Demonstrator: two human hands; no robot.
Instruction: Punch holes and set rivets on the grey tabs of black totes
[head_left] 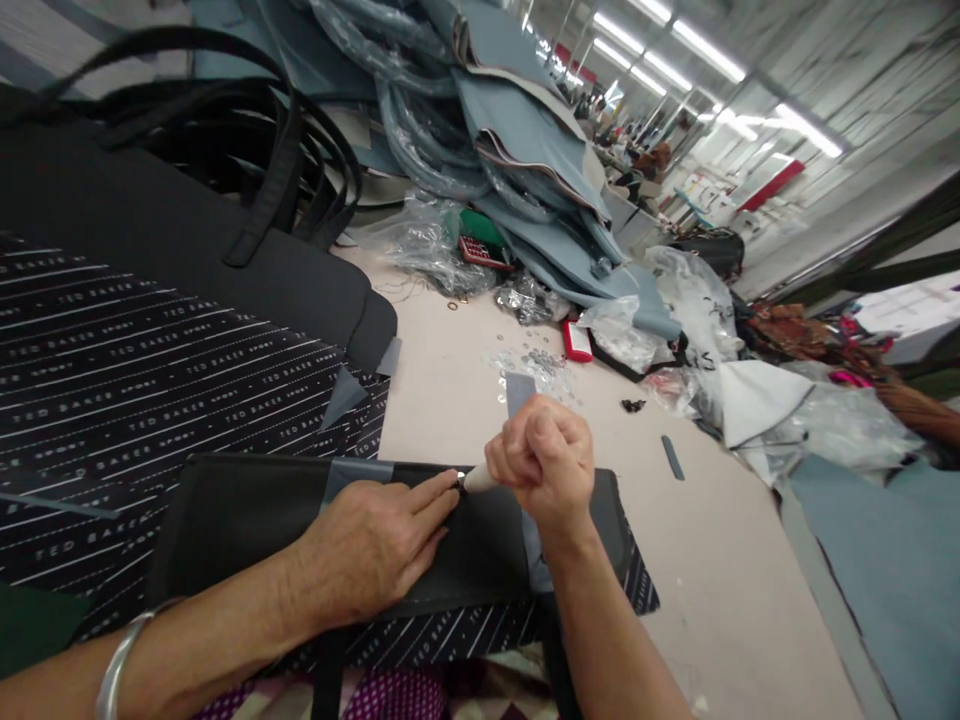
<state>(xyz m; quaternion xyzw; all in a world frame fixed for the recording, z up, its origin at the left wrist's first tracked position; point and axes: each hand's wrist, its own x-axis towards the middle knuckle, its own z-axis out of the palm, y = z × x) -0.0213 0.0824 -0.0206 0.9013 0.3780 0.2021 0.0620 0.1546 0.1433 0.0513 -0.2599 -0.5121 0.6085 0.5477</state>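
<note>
A black bag panel lies in front of me, with grey strips of tape across it. My left hand rests flat on the panel with fingers stretched out, its fingertips beside a small shiny metal piece near the panel's far edge. My right hand is closed in a fist around a pale, tapered tool; its narrow end points at the metal piece. Whether that end touches it I cannot tell, and the rest of the tool is hidden in the fist.
Black bags with handles and striped lettered lining lie to the left. Beyond the panel are scattered small metal washers, a red-and-white box, and clear plastic bags. Blue-grey pieces are heaped at the back.
</note>
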